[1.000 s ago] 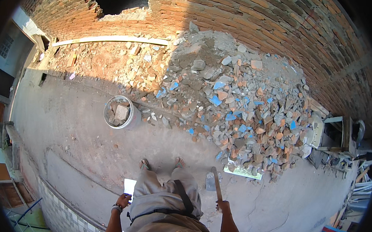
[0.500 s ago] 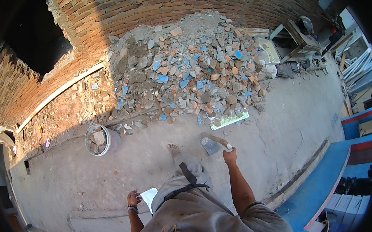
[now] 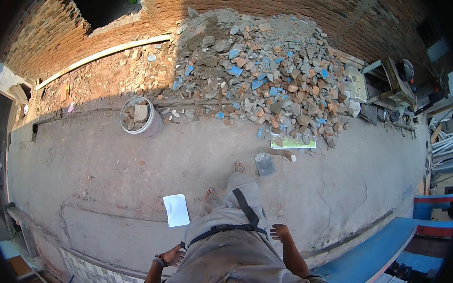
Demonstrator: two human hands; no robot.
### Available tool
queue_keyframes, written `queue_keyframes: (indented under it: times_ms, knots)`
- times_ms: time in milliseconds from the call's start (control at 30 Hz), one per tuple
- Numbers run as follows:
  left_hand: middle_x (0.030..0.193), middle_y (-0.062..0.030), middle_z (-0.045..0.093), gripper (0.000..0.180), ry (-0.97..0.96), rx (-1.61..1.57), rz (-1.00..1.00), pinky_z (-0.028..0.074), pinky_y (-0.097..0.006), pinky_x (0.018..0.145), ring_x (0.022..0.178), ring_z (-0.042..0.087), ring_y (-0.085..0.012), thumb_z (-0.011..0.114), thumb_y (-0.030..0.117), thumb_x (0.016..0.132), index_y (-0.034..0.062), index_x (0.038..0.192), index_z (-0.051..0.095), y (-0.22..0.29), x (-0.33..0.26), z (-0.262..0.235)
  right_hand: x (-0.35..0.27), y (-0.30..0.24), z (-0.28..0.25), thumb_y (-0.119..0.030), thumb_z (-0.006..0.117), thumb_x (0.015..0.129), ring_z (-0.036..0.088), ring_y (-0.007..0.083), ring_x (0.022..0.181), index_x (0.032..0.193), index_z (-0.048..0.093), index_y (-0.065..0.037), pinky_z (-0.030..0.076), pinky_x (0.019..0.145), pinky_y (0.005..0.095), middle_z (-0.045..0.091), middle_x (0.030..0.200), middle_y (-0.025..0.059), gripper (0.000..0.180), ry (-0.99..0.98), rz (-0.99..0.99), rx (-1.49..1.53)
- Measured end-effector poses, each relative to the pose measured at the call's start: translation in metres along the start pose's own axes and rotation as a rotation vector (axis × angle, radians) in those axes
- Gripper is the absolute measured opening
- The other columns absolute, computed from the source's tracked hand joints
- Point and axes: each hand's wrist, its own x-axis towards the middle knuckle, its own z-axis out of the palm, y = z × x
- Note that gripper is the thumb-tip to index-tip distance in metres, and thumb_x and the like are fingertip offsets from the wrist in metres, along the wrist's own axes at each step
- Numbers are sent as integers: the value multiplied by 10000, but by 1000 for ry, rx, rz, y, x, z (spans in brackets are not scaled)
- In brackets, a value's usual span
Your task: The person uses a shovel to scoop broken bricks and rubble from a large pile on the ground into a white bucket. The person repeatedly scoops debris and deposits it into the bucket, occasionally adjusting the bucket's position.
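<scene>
On the concrete floor, just before the rubble pile, lies a hoe (image 3: 265, 164) with a grey blade and a short wooden handle. My right hand (image 3: 280, 232) hangs beside my right hip, well apart from the hoe, open with nothing in it. By my left hip is my left hand (image 3: 173, 256), its fingers loosely apart and holding nothing. The nearest thing to it is a white sheet (image 3: 176, 210) lying on the floor ahead. A bucket (image 3: 152, 123) filled with broken chunks stands farther off to the left.
A big heap of rubble (image 3: 262, 78) with blue-painted pieces leans against the brick wall (image 3: 236, 0). Under its near edge lies a green-and-white strip (image 3: 293, 144). A wooden table (image 3: 397, 82) stands far right; a blue ledge (image 3: 368, 256) runs along the near right.
My right hand has let go of the hoe's handle and drawn back to my side; the hoe now rests on the floor. My view has turned, and my left hand sits lower, away from the white sheet.
</scene>
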Motion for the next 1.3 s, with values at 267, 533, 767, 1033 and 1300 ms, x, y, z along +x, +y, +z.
queue_keyframes:
  times_ms: [267, 533, 767, 1033, 1300]
  knots:
    - [1288, -156, 523, 683, -76, -223, 405, 403, -429, 982, 1172, 507, -285, 420, 544, 925, 41, 1386, 400, -40, -51, 93, -67, -9, -56, -469, 481, 939, 589, 237, 1008, 1379, 471, -140, 476, 890, 477, 608, 1198, 91, 551, -629, -95, -551]
    - [1353, -117, 460, 608, -3, -317, 725, 348, -373, 1037, 1236, 443, -238, 450, 439, 959, 46, 1414, 361, -25, -17, 149, -168, -99, -29, -552, 448, 937, 582, 240, 1052, 1392, 462, -126, 455, 934, 460, 594, 1245, 90, 623, -645, 86, -364]
    - [1411, -82, 404, 559, 10, -379, 875, 300, -324, 1085, 1292, 387, -196, 476, 346, 989, 50, 1439, 327, -24, -11, 161, -210, -133, 34, -568, 441, 934, 580, 240, 1061, 1388, 465, -120, 455, 936, 452, 590, 1253, 92, 639, -628, -10, -370]
    - [1518, -32, 215, 569, -149, -430, 783, 194, -276, 1140, 1383, 223, -134, 415, 329, 1030, 125, 1508, 182, -35, 6, 137, -228, -133, 57, -586, 434, 930, 578, 240, 1070, 1384, 469, -112, 455, 938, 444, 586, 1262, 94, 657, -626, -38, -351]
    - [1514, -7, 204, 576, -247, -185, 915, 224, -265, 1124, 1359, 240, -112, 420, 305, 1030, 109, 1508, 165, -37, 16, 120, -238, -124, 60, -604, 427, 926, 576, 241, 1080, 1380, 473, -105, 455, 940, 435, 582, 1271, 95, 676, -619, -50, -301]
